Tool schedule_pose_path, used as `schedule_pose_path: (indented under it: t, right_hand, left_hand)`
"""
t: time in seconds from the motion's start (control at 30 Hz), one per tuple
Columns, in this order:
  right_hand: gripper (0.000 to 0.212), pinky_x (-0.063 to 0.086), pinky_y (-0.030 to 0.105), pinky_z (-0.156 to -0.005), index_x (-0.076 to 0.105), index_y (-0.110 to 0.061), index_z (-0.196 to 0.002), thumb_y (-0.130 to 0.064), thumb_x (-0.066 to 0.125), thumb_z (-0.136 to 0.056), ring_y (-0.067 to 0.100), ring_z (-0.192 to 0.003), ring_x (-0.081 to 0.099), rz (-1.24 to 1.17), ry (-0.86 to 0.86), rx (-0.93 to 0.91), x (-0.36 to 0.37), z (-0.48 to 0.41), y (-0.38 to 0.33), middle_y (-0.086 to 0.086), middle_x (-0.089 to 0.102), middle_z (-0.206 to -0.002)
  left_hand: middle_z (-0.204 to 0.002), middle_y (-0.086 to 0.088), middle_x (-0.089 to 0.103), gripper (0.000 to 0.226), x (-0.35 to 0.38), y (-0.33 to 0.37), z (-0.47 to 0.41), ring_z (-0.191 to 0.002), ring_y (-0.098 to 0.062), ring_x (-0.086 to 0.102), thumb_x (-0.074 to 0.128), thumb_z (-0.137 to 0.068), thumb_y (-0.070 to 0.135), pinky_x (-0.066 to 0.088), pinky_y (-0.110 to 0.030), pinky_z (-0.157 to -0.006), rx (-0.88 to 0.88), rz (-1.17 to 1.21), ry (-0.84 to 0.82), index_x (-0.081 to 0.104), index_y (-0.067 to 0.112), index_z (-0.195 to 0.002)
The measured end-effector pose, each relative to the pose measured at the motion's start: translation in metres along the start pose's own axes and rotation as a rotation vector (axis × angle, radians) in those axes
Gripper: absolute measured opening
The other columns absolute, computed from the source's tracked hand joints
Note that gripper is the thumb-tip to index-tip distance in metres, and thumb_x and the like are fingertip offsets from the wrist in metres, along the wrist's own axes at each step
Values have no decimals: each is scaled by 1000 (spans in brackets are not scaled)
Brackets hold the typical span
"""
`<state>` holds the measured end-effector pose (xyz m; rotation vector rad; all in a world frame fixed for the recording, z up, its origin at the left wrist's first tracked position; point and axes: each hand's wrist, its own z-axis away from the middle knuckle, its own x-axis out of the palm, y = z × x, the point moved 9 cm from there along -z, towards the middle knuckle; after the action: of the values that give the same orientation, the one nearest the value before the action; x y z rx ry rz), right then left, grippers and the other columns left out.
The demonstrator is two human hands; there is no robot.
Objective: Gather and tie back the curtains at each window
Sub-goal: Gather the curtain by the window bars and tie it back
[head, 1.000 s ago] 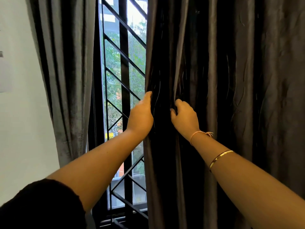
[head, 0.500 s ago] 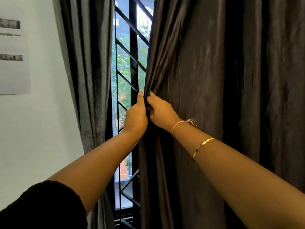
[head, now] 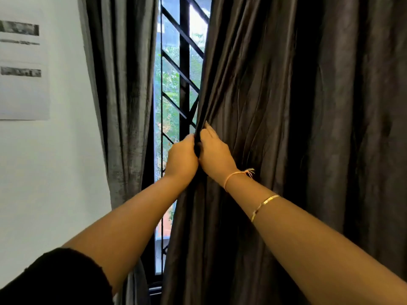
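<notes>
A dark brown curtain hangs across the right side of the window and fills most of the view. My left hand grips its left edge from the window side. My right hand holds the same edge from the room side, its fingers laid over the bunched fabric, and the two hands touch. Folds fan out from where they hold it. A second curtain, grey, hangs gathered at the left of the window. No tie-back is in view.
Between the curtains shows a narrow strip of window with a black metal grille and greenery outside. A white wall lies to the left, with a paper sheet pinned on it.
My right hand has slid left across the folds to meet my left hand at the curtain's edge, bunching the fabric. The view has shifted, narrowing the visible gap of window.
</notes>
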<state>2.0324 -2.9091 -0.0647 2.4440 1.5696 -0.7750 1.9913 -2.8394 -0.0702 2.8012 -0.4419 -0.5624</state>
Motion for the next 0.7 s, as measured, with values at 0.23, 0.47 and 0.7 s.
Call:
schedule_pose_path:
  t: [0.23, 0.47, 0.7]
  right_hand:
    - [6, 24, 40, -57, 44, -4, -92, -11, 45, -93, 44, -81, 50, 11, 175, 200, -36, 54, 72, 19, 46, -103]
    - [12, 43, 50, -69, 43, -6, -88, -12, 52, -85, 39, -85, 53, -90, 12, 204, -38, 79, 126, 16, 52, -94]
    - [15, 42, 33, -64, 53, -18, -94, -17, 59, -80, 23, -81, 56, -252, -171, 115, -42, 78, 157, 4, 52, -92]
  left_hand:
    - [-85, -26, 59, 21, 71, 53, 19, -78, -41, 54, 45, -85, 2, 25, -36, -56, 47, 15, -155, 50, -3, -104]
    - [-103, -25, 59, 55, 135, 73, 18, -94, -40, 56, 44, -84, -3, 35, -33, -65, -33, -29, -334, 30, 0, -138]
    - [-71, -11, 52, 17, 145, 94, 17, -64, -23, 51, 47, -89, 20, 34, -31, -57, -134, 227, -226, 46, 4, -96]
